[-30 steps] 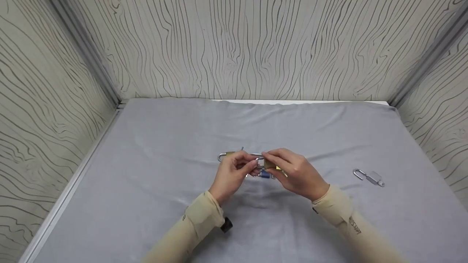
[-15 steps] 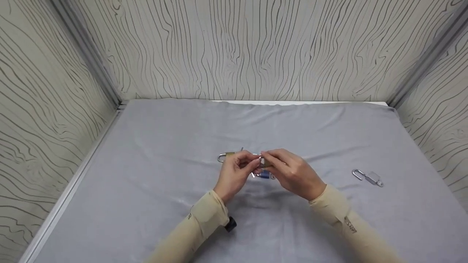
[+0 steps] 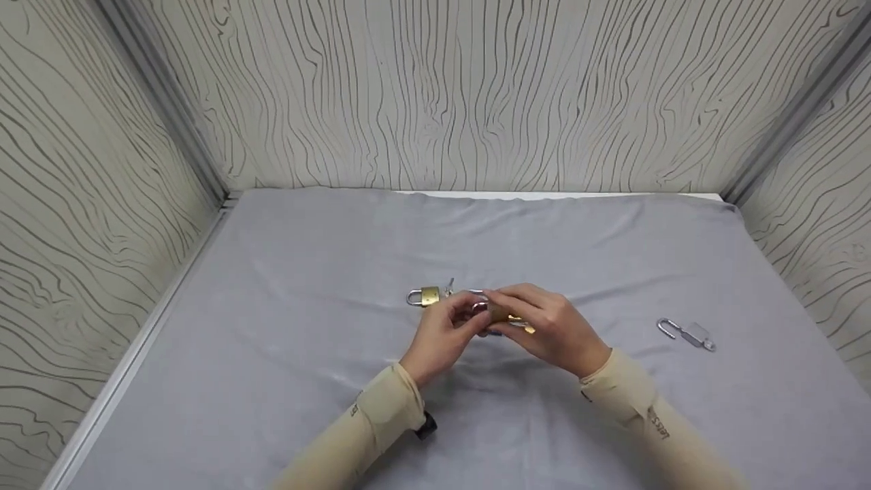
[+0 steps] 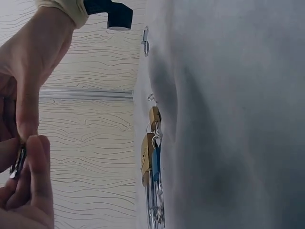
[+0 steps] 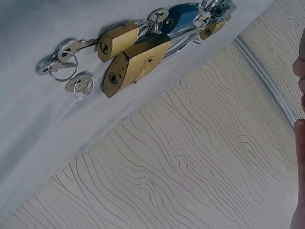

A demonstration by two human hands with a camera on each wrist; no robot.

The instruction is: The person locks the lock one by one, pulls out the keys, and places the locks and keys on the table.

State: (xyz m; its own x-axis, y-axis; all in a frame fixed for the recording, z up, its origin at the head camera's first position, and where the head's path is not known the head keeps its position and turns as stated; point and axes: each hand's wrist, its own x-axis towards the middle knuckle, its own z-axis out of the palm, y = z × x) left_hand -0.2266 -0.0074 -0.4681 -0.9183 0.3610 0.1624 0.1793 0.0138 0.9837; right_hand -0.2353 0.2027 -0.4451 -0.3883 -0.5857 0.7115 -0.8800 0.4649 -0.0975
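Note:
Left hand and right hand meet fingertip to fingertip over the middle of the table. Between them they pinch a small metal thing, dark and gold with a shiny silver end, in the left wrist view; the fingers hide most of it, so I cannot tell its kind. Beneath the hands lie a large brass padlock, a smaller brass padlock with a key in it, and a blue padlock. Only finger edges show in the right wrist view.
Another brass padlock lies left of the hands. A grey padlock with its shackle hooked out lies far right. Keys on a ring and a loose key rest on the grey cloth. Patterned walls stand around.
The left hand has shifted slightly right and closer to the right hand, uncovering more of the left brass padlock. The right hand stays nearly in place. The grey padlock has not moved.

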